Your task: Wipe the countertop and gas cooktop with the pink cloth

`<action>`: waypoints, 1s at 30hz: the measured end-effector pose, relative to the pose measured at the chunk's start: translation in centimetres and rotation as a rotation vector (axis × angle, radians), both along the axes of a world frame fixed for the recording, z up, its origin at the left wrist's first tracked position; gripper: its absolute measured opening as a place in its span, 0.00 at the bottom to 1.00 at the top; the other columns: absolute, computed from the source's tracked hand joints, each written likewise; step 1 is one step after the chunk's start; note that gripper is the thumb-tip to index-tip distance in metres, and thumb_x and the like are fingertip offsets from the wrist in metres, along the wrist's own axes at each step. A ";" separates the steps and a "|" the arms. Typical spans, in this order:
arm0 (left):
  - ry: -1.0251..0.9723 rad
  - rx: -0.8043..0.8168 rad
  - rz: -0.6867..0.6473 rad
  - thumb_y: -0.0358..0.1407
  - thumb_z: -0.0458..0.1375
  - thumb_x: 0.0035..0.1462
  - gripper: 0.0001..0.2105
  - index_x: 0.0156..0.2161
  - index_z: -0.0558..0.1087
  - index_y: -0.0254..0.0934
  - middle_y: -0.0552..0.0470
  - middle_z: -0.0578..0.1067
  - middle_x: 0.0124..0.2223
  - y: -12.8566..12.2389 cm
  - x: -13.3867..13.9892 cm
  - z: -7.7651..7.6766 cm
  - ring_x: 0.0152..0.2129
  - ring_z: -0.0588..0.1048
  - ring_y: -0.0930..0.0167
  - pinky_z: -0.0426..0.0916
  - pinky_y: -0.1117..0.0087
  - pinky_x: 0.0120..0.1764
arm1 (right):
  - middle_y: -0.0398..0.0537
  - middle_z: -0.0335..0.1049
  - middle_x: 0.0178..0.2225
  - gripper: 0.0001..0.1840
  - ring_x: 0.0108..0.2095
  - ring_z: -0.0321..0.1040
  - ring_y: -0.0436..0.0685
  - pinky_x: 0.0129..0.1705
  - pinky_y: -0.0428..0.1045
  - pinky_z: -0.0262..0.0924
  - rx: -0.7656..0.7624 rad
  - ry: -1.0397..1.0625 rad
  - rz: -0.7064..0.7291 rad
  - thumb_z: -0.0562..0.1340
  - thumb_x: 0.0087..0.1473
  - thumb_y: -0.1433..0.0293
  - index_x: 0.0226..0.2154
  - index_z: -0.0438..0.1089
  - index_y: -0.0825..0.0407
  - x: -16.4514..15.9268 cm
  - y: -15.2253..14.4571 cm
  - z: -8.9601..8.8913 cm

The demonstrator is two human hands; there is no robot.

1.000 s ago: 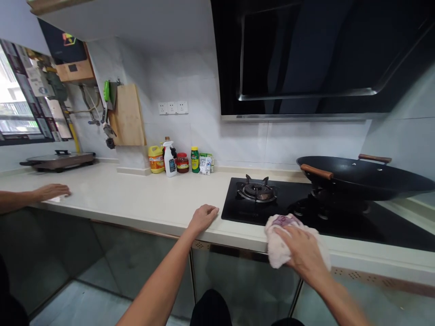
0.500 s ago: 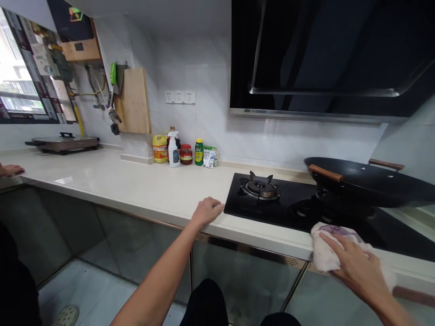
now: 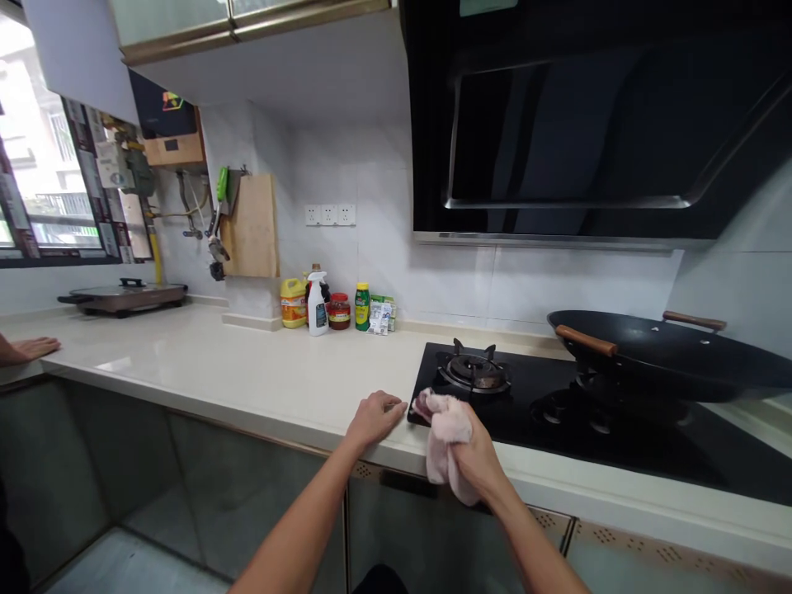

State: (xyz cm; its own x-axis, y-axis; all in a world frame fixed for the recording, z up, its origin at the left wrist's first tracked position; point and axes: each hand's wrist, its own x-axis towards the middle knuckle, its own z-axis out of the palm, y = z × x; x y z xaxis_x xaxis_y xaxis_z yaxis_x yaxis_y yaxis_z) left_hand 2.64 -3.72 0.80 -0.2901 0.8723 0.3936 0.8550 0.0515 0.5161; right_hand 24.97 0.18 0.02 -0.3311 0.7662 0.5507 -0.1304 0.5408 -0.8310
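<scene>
My right hand [image 3: 479, 450] is closed around a bunched pale pink cloth [image 3: 450, 429], held at the front left corner of the black gas hob [image 3: 495, 421]. Part of the cloth hangs down over the counter's front edge. Just left of it, my left hand [image 3: 374, 419] rests on the white countertop [image 3: 247, 371], fingers stretched out toward the hob's corner and nothing visible in them. The left burner [image 3: 473, 371] is bare, while a large black wok [image 3: 662, 355] with wooden handles sits over the right one.
A spray bottle [image 3: 318, 305], a yellow jug [image 3: 293, 304], a red-lidded jar [image 3: 339, 312] and a green bottle [image 3: 362, 307] stand by the wall. An electric pan [image 3: 127, 297] is at far left, near another person's hand [image 3: 30, 349]. The range hood [image 3: 569, 140] overhangs the hob.
My right hand has moved left with the cloth, from the hob's front edge below the wok to its left corner. My left hand stays on the counter. The view has tilted upward.
</scene>
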 end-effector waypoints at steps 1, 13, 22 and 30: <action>-0.007 0.000 0.000 0.49 0.54 0.62 0.19 0.44 0.83 0.43 0.50 0.82 0.47 0.0 -0.1 0.0 0.47 0.78 0.63 0.69 0.69 0.50 | 0.50 0.76 0.52 0.26 0.50 0.72 0.62 0.52 0.57 0.66 -0.074 0.072 0.023 0.63 0.55 0.53 0.54 0.70 0.47 -0.8 0.5 0.6; -0.084 0.012 -0.018 0.50 0.54 0.62 0.20 0.48 0.81 0.41 0.48 0.81 0.51 0.3 -0.6 -0.4 0.51 0.77 0.63 0.69 0.68 0.53 | 0.53 0.70 0.51 0.26 0.52 0.67 0.64 0.56 0.59 0.61 -0.045 -0.236 -0.296 0.65 0.40 0.53 0.42 0.78 0.46 11.3 9.6 -1.9; 0.095 0.184 -0.121 0.42 0.57 0.61 0.17 0.52 0.79 0.40 0.43 0.74 0.60 2.4 5.4 1.6 0.58 0.71 0.62 0.63 0.61 0.63 | 0.49 0.72 0.37 0.29 0.40 0.70 0.58 0.48 0.52 0.63 0.162 -0.442 -0.264 0.49 0.62 0.48 0.24 0.72 0.47 13.1 9.1 -2.7; 0.336 -0.123 -0.310 0.60 0.50 0.62 0.28 0.61 0.71 0.52 0.47 0.63 0.70 6.5 15.6 0.3 0.65 0.60 0.52 0.47 0.33 0.64 | 0.55 0.72 0.48 0.27 0.53 0.67 0.64 0.60 0.58 0.58 0.163 -0.471 -0.463 0.49 0.61 0.46 0.33 0.72 0.47 13.3 10.1 -3.9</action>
State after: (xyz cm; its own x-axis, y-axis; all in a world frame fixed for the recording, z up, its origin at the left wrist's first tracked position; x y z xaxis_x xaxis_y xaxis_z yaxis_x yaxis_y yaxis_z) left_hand 18.23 2.79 1.15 0.1174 0.9436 0.3094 0.9583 -0.1894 0.2140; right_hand 38.23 10.23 -3.86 -0.2221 0.8060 0.5486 0.5009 0.5771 -0.6451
